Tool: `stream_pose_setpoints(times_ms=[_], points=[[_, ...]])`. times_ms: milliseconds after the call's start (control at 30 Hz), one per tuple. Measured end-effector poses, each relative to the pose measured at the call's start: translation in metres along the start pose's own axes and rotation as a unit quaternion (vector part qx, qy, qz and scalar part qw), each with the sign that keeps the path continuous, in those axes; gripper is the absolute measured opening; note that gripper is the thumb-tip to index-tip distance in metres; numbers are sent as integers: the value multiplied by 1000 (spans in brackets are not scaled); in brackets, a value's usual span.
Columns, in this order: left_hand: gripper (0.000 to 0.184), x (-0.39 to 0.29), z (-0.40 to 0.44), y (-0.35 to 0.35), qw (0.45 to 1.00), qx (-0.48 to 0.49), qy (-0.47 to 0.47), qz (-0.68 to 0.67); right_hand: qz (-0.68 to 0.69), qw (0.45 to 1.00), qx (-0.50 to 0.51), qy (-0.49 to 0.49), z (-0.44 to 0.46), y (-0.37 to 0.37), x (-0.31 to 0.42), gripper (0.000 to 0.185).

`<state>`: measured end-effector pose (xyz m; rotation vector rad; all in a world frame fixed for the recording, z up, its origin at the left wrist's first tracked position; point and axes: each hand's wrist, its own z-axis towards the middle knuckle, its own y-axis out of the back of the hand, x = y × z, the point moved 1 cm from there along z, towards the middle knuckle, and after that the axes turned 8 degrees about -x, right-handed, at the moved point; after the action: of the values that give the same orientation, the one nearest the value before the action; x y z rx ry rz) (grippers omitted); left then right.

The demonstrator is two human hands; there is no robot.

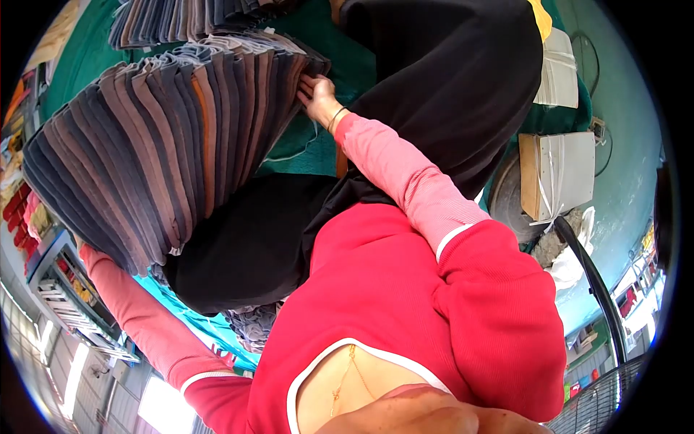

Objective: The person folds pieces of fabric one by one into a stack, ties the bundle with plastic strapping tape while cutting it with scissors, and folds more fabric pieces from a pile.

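Observation:
A long stack of folded grey, brown and mauve cloths (166, 137), with one orange layer among them, lies across the upper left, fanned out and leaning over my black-trousered leg. My right hand (318, 99) is at the stack's right end, its fingers curled against the outer cloths. A cord is around that wrist. My left arm reaches to the stack's lower left end, where the cloths and the sleeve hide almost all of my left hand; its fingers are not visible.
Another row of folded cloths (181, 20) lies at the top on green fabric (79, 72). Tied pale bundles (567, 173) stand at the right near a wall. A black curved bar (596, 286) and a fan cage (596, 394) are at the lower right.

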<state>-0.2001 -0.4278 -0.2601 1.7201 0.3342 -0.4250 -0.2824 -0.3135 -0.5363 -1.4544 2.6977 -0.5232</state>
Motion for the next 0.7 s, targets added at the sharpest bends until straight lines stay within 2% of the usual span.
stream_pose_setpoints(times_ms=[200, 300, 400, 500, 667, 700], points=[[51, -10, 1, -1, 1000, 2, -7, 10, -61, 997, 51, 15, 5, 5, 2, 48], [51, -14, 2, -1, 1000, 3, -9, 15, -125, 991, 4, 41, 3, 3, 2, 49], [51, -18, 1, 1, 1000, 3, -11, 20, -224, 970, 27, 92, 7, 7, 6, 50], [51, -20, -1, 3, 1000, 3, -12, 25, -127, 990, 52, 14, -4, 2, 10, 50], [50, -23, -8, 11, 999, -2, -12, 33, -61, 998, -23, -19, 24, 10, -1, 47], [50, -23, -11, 15, 999, -5, -9, 37, -77, 997, -12, -20, 22, 9, 2, 46]])
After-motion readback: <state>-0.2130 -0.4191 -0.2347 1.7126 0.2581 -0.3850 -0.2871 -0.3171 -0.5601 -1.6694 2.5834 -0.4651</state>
